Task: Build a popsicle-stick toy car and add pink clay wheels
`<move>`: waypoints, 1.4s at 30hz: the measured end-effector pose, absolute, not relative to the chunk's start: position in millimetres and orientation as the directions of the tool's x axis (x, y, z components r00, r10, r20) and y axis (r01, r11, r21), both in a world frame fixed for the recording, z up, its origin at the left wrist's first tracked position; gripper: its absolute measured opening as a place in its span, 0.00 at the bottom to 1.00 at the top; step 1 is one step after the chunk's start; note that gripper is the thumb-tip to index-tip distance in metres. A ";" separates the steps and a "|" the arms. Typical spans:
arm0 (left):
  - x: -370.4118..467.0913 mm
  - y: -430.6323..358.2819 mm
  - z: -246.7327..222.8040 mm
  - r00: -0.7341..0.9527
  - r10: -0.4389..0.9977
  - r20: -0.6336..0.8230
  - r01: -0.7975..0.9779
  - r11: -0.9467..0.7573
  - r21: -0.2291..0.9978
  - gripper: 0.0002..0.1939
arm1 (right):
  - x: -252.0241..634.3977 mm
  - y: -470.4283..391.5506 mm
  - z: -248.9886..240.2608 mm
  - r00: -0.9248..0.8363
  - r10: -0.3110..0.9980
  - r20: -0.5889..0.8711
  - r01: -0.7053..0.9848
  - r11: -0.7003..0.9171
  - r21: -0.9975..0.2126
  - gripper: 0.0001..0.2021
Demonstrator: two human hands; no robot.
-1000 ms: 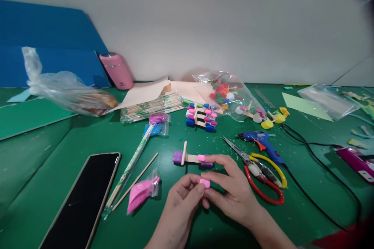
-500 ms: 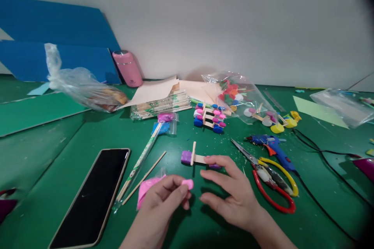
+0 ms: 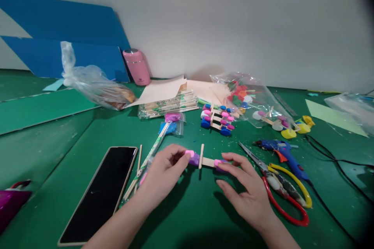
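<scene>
A small stick piece point(image 3: 208, 162) with a purple clay block point(image 3: 194, 159) at its left end and another at its right lies before me, crossed by a short upright stick point(image 3: 201, 156). My left hand point(image 3: 168, 173) pinches a pink clay piece point(image 3: 189, 153) against the left purple block. At the right end, a second pink piece point(image 3: 217, 162) sits by the purple clay, touched by the fingertips of my right hand point(image 3: 244, 186), whose fingers are apart. A pink clay packet is mostly hidden behind my left hand.
A phone point(image 3: 99, 196) and wrapped sticks point(image 3: 154, 146) lie left. Scissors point(image 3: 288, 198) and a blue glue gun point(image 3: 284, 153) with a cord are on the right. Behind are finished clay-and-stick pieces point(image 3: 216, 120), stick bundles point(image 3: 169, 105), plastic bags and a pink bottle point(image 3: 136, 67).
My left hand has moved up and right, bringing its pink piece onto the left purple block. A pink piece now shows at the right end. The view has shifted slightly left.
</scene>
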State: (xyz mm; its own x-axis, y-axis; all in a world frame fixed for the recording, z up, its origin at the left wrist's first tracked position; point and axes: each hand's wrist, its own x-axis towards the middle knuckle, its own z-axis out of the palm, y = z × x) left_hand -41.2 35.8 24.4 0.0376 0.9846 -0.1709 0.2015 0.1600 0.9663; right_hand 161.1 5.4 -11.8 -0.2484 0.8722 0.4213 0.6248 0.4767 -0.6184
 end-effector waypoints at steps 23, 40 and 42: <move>-29.5 35.8 7.8 0.189 0.948 -0.255 0.208 0.216 0.954 0.08 | 186.9 17.8 -12.4 -0.320 0.947 -0.038 0.759 0.233 -0.608 0.32; -25.3 -2.1 18.7 0.311 0.837 -0.450 -0.136 0.508 0.851 0.07 | 138.9 7.6 24.1 -0.460 0.756 0.465 0.552 0.654 -0.518 0.28; -26.4 -3.4 19.0 0.325 0.835 -0.444 -0.141 0.507 0.850 0.07 | 136.7 7.8 21.9 -0.465 0.754 0.464 0.531 0.657 -0.535 0.28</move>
